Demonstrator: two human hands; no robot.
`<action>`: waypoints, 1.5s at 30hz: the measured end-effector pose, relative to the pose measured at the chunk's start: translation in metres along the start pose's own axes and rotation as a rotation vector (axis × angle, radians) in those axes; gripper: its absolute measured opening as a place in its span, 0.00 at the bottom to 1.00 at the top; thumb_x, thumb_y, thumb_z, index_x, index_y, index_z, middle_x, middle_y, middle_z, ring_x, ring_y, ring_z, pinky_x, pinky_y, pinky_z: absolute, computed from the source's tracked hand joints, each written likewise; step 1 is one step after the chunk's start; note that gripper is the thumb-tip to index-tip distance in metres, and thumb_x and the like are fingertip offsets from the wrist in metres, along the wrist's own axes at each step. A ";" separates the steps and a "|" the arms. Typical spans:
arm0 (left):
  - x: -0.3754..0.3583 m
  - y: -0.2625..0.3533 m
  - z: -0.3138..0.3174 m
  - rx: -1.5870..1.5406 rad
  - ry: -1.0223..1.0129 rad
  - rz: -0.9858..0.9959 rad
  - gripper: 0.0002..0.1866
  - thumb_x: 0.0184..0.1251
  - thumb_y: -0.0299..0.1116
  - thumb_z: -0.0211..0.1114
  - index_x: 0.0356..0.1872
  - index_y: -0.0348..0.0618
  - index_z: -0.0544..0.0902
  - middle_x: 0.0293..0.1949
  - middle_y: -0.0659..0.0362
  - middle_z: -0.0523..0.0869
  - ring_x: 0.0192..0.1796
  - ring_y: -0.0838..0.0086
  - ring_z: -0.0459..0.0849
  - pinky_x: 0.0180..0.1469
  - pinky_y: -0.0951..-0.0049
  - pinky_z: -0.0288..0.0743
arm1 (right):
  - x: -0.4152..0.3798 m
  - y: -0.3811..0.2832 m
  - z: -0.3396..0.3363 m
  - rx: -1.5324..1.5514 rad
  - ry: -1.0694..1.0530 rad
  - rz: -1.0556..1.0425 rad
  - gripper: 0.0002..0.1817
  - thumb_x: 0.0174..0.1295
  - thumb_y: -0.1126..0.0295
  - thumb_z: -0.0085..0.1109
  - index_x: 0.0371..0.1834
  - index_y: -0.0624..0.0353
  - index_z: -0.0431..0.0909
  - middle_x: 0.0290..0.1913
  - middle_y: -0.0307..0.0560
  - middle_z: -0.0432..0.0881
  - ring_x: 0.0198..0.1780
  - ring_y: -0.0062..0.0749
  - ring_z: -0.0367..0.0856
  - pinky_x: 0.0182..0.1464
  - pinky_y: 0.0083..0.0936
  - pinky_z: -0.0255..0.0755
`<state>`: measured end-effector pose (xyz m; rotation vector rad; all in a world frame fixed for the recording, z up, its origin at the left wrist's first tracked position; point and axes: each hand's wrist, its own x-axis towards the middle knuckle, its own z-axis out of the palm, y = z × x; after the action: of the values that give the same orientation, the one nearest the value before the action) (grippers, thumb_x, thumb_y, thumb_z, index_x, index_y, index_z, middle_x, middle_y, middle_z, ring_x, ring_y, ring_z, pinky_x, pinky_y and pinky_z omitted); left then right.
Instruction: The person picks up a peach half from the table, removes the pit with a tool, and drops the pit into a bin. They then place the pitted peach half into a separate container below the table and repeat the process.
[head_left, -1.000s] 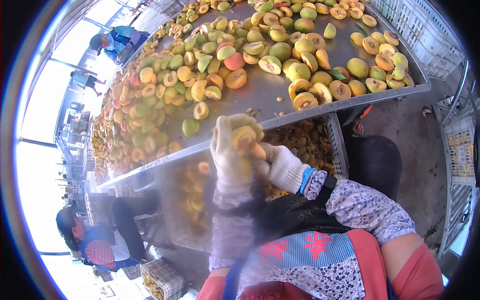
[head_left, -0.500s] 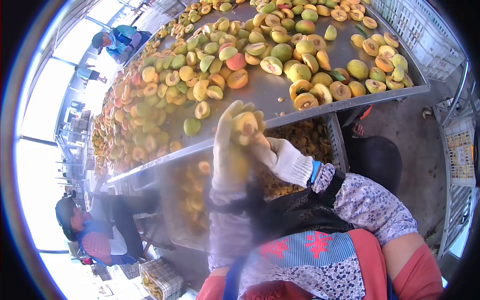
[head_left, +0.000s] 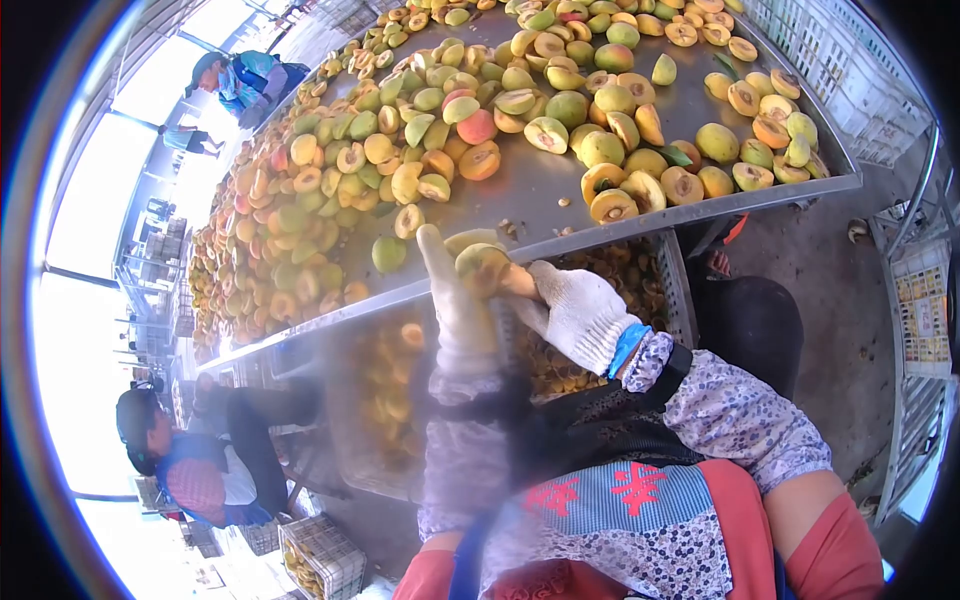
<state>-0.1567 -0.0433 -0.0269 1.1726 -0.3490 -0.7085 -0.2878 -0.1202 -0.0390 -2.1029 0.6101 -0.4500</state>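
My left hand (head_left: 462,300), in a pale glove, holds a yellow-green peach half (head_left: 482,268) over the near edge of the metal table. The thumb side points up and the other fingers curl behind the fruit. My right hand (head_left: 585,315), in a white knit glove, is closed around a short tan, handle-like piece (head_left: 520,282). Its tip meets the peach half; what lies at that tip is hidden. Beyond my hands, many cut peaches (head_left: 480,160) lie on the metal table (head_left: 500,215), some with pits showing.
Beneath the table edge stands a crate (head_left: 678,290) of brown-yellow pieces. White crates (head_left: 850,80) are stacked at the right, near a metal rack (head_left: 910,420). One person (head_left: 210,460) sits at the lower left, another (head_left: 250,85) at the far table side. A crate (head_left: 325,560) stands on the floor.
The peach half has turned in my left hand, its cut face no longer toward me. My left fingers have shifted, and both hands have dropped slightly.
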 end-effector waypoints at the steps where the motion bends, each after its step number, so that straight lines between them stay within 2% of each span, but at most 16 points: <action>1: 0.003 -0.006 -0.005 0.075 -0.041 0.057 0.29 0.80 0.54 0.49 0.56 0.30 0.72 0.43 0.53 0.80 0.42 0.69 0.79 0.53 0.69 0.76 | -0.001 -0.003 -0.002 -0.064 0.015 0.011 0.20 0.68 0.50 0.57 0.43 0.58 0.78 0.31 0.59 0.84 0.37 0.59 0.83 0.40 0.50 0.75; 3: 0.001 -0.005 0.004 0.151 -0.082 0.116 0.31 0.80 0.56 0.47 0.55 0.31 0.74 0.42 0.53 0.81 0.42 0.69 0.79 0.53 0.69 0.77 | 0.001 -0.005 -0.003 -0.129 0.030 0.020 0.20 0.68 0.50 0.56 0.43 0.58 0.79 0.31 0.58 0.84 0.37 0.58 0.84 0.39 0.50 0.75; 5: -0.009 0.001 0.030 -0.088 0.067 0.010 0.33 0.75 0.64 0.49 0.43 0.36 0.79 0.33 0.50 0.84 0.39 0.62 0.84 0.46 0.66 0.80 | 0.005 -0.003 -0.002 -0.237 0.005 0.110 0.21 0.63 0.55 0.65 0.52 0.56 0.73 0.28 0.55 0.84 0.33 0.54 0.85 0.34 0.47 0.77; 9: -0.003 0.003 0.025 -0.108 0.096 -0.051 0.33 0.75 0.63 0.50 0.45 0.36 0.78 0.34 0.50 0.84 0.39 0.62 0.84 0.45 0.65 0.81 | 0.000 -0.003 -0.003 -0.231 0.060 0.001 0.20 0.63 0.53 0.64 0.48 0.56 0.73 0.28 0.55 0.84 0.32 0.55 0.85 0.33 0.47 0.76; 12: 0.000 -0.003 0.014 -0.095 0.075 -0.067 0.31 0.76 0.61 0.51 0.44 0.36 0.78 0.36 0.50 0.84 0.39 0.62 0.84 0.44 0.63 0.82 | -0.003 -0.011 -0.007 -0.212 0.009 0.119 0.20 0.70 0.51 0.54 0.41 0.58 0.79 0.29 0.58 0.84 0.36 0.57 0.85 0.37 0.48 0.75; 14: 0.000 -0.008 0.008 0.187 0.000 0.152 0.29 0.77 0.59 0.52 0.44 0.37 0.78 0.36 0.52 0.83 0.39 0.64 0.84 0.44 0.64 0.82 | -0.004 -0.012 -0.007 -0.187 -0.008 0.136 0.20 0.69 0.51 0.55 0.41 0.59 0.79 0.29 0.58 0.84 0.36 0.59 0.84 0.38 0.49 0.75; 17: 0.001 -0.014 0.007 0.227 0.028 0.223 0.28 0.78 0.59 0.52 0.43 0.38 0.78 0.35 0.53 0.83 0.38 0.64 0.84 0.42 0.66 0.82 | -0.006 -0.010 -0.007 -0.160 -0.067 0.130 0.20 0.70 0.52 0.55 0.41 0.60 0.79 0.31 0.60 0.84 0.38 0.61 0.84 0.41 0.50 0.75; 21: -0.002 -0.009 0.010 0.084 0.003 0.097 0.27 0.77 0.58 0.53 0.41 0.39 0.78 0.35 0.55 0.82 0.39 0.66 0.84 0.41 0.66 0.82 | -0.008 -0.001 -0.003 0.033 -0.095 0.103 0.20 0.70 0.52 0.54 0.40 0.61 0.79 0.32 0.63 0.84 0.40 0.62 0.83 0.43 0.50 0.75; 26: 0.006 -0.006 -0.006 0.539 -0.140 0.246 0.30 0.78 0.59 0.49 0.41 0.36 0.79 0.34 0.53 0.83 0.34 0.67 0.84 0.39 0.68 0.82 | -0.006 -0.003 -0.014 0.017 -0.202 0.035 0.21 0.71 0.52 0.54 0.41 0.63 0.80 0.36 0.64 0.83 0.42 0.64 0.81 0.44 0.49 0.75; 29: 0.003 0.009 -0.010 0.565 -0.269 0.066 0.32 0.78 0.60 0.47 0.43 0.34 0.80 0.33 0.51 0.83 0.32 0.67 0.83 0.39 0.68 0.82 | -0.007 0.004 -0.004 0.062 -0.228 0.057 0.21 0.71 0.53 0.54 0.43 0.63 0.80 0.35 0.65 0.83 0.41 0.65 0.81 0.44 0.48 0.76; 33: -0.001 0.005 -0.004 0.539 -0.193 0.081 0.33 0.78 0.61 0.47 0.44 0.34 0.80 0.34 0.52 0.83 0.33 0.67 0.84 0.39 0.69 0.82 | -0.011 0.020 0.022 0.207 -0.196 0.013 0.22 0.72 0.52 0.53 0.43 0.64 0.80 0.34 0.64 0.84 0.41 0.63 0.83 0.44 0.45 0.76; 35: -0.012 0.018 0.008 0.260 -0.115 -0.149 0.32 0.78 0.60 0.49 0.45 0.34 0.80 0.37 0.53 0.83 0.37 0.67 0.85 0.40 0.68 0.82 | -0.009 0.018 0.021 0.377 -0.255 0.072 0.22 0.74 0.52 0.51 0.44 0.64 0.81 0.32 0.58 0.85 0.38 0.53 0.85 0.42 0.41 0.76; 38: -0.014 0.012 0.032 -0.077 0.110 0.055 0.29 0.78 0.58 0.52 0.46 0.35 0.80 0.39 0.54 0.83 0.40 0.67 0.85 0.42 0.68 0.82 | -0.007 0.000 0.005 0.797 -0.419 0.287 0.23 0.76 0.53 0.49 0.45 0.65 0.81 0.31 0.52 0.85 0.36 0.41 0.83 0.42 0.36 0.76; 40: -0.011 -0.001 0.024 0.071 0.128 0.248 0.28 0.78 0.57 0.53 0.47 0.35 0.80 0.39 0.53 0.82 0.41 0.67 0.84 0.43 0.68 0.82 | -0.006 -0.002 0.010 0.736 -0.431 0.300 0.23 0.76 0.53 0.49 0.46 0.64 0.81 0.31 0.50 0.84 0.35 0.38 0.82 0.42 0.35 0.76; 42: -0.009 0.003 0.019 0.036 0.071 0.127 0.29 0.78 0.57 0.52 0.47 0.35 0.80 0.38 0.54 0.82 0.40 0.67 0.84 0.42 0.68 0.82 | -0.005 0.003 0.021 0.682 -0.438 0.314 0.23 0.77 0.53 0.48 0.47 0.64 0.81 0.30 0.48 0.84 0.34 0.35 0.81 0.41 0.34 0.75; 45: -0.012 0.015 0.024 0.156 0.067 -0.008 0.28 0.78 0.56 0.50 0.42 0.35 0.81 0.34 0.53 0.82 0.35 0.68 0.84 0.37 0.70 0.81 | -0.004 0.019 0.031 0.610 -0.348 0.071 0.26 0.76 0.49 0.48 0.47 0.64 0.81 0.30 0.47 0.84 0.34 0.34 0.81 0.40 0.33 0.75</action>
<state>-0.1749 -0.0489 -0.0034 1.3422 -0.3486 -0.6561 -0.2801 -0.1073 -0.0722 -1.5199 0.2904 -0.1855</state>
